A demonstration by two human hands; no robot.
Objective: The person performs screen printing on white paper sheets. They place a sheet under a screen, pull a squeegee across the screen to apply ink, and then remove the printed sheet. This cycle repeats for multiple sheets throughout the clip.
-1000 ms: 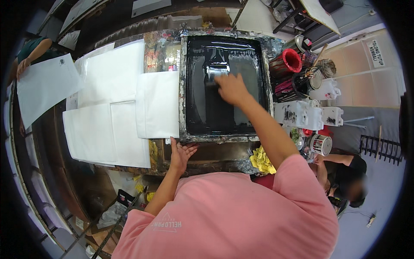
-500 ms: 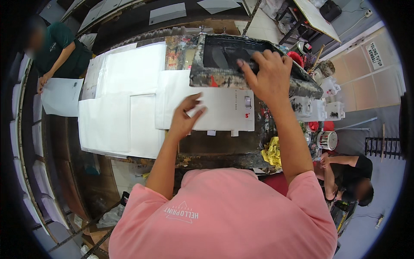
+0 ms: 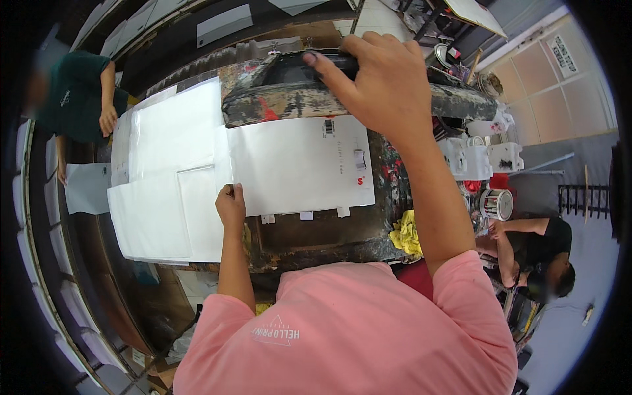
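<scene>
Now that the paint-smeared rectangular frame [image 3: 296, 104] is tilted up, the white printed paper sheet [image 3: 296, 168] sits exposed on the stained worktop [image 3: 391, 197]; our left hand [image 3: 230, 208] pinches its edge, can't tell our right hand [image 3: 392, 85]'s grip.

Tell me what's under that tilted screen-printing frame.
Beneath the screen-printing frame is a white printed sheet; its near part shows, with the left hand at its left edge. The frame hides the sheet's far edge and anything farther back.
</scene>
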